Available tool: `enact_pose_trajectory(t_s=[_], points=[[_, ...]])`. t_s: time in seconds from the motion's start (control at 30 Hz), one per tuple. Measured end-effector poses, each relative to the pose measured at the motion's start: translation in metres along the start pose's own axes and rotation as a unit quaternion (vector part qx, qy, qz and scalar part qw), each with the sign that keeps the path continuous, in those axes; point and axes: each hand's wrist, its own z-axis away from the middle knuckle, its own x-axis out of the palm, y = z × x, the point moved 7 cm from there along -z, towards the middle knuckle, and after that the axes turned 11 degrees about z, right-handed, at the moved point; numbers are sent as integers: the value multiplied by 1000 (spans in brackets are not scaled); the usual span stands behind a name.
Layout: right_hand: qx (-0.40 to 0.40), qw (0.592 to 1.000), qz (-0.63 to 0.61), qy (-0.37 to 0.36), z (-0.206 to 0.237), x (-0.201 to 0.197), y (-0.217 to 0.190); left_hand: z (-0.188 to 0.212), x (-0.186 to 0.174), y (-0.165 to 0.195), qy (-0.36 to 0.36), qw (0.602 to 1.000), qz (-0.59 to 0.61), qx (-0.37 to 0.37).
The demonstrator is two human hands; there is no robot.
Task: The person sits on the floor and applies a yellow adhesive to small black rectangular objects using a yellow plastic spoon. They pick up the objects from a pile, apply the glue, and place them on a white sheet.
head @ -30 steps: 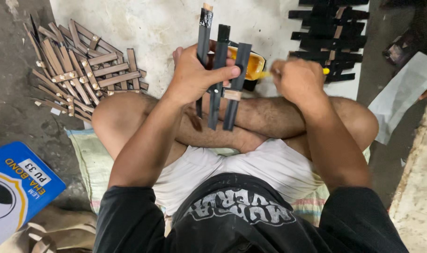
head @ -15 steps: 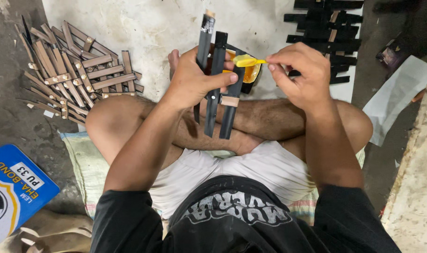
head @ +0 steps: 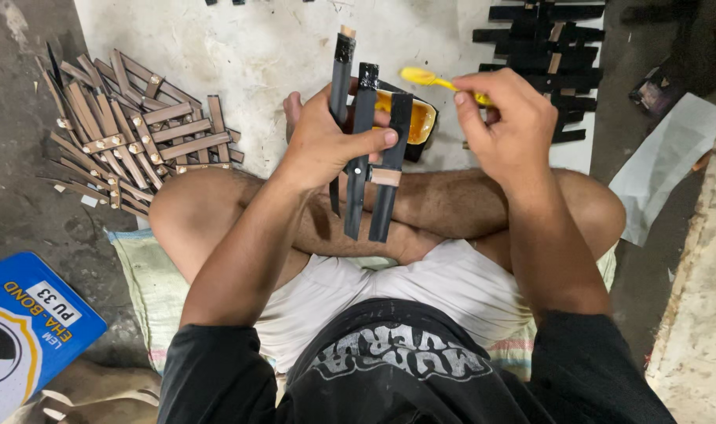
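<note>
1. Gripping three black strips as a fan, the left hand is closed around their middle, thumb across the front and fingers behind.
2. The strips stand nearly upright over the crossed legs, their long axis running away from the body; the upper ends rise above the hand and the lower ends hang below it.
3. The leftmost strip shows a pale bare tip at the top; a small tan piece crosses the rightmost strip just under the thumb.
4. The right hand is pinched shut on a yellow spoon, whose bowl points left toward the strip tops.
5. The spoon lies level, crosswise to the strips, its bowl just right of their upper ends and apart from them; the right hand is the nearer one to those tops.
6. Behind the strips, partly hidden by them, sits a dark tub of orange-yellow glue, just under the spoon.
7. Farther out to the left, a heap of brown strips lies on the floor.
8. At upper right, black pieces lie in rows on a white sheet.
9. A blue can rests at lower left, well apart from both hands.
</note>
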Motion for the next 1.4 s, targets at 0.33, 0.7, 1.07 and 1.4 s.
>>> enact_pose_trajectory(t_s=[0.33,0.7,1.07,1.4], points=[[193,859,-414,-231,31,63,2,-13,-9,-8,49,975,214,30],[145,907,-380,-109,14,40,2,-16,8,-42,-61,992,93,-64],[-146,989,9,19,1,-7,-30,-5,-14,4,-1,994,103,39],[-137,990,-24,-41,-2,-12,-41,-6,-24,2,26,991,121,57]])
